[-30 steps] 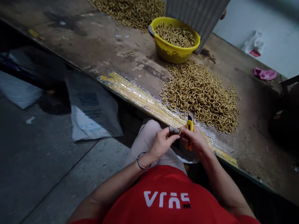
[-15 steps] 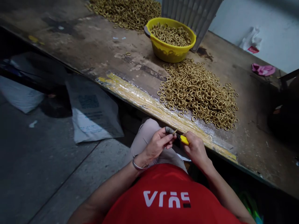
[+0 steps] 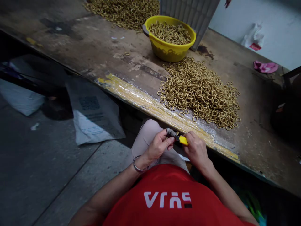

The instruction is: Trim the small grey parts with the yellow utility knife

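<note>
My right hand (image 3: pixel 196 149) is closed round a yellow-handled knife (image 3: pixel 183 140), its dark blade pointing left. The blade tip meets a brass-coloured ring (image 3: pixel 177 133) pinched in my left hand (image 3: pixel 160 145). Grey wrapping covers one finger of that hand, and a metal bangle (image 3: pixel 137 164) is round the wrist. Both hands are above my lap, by the table edge. Just beyond them a large pile of brass rings (image 3: pixel 199 92) lies on the table.
The worn table (image 3: pixel 94 56) has yellow tape (image 3: pixel 141 97) along its near edge. Behind the pile stand a yellow basin (image 3: pixel 169 51) of rings and a grey crate (image 3: pixel 188 15). Another ring heap (image 3: pixel 127 12) lies far left. A white sack (image 3: pixel 94 116) is on the floor.
My right hand has moved slightly left, and the knife now points left with its blade against the ring. The ring has turned between my left fingers. The view has shifted slightly.
</note>
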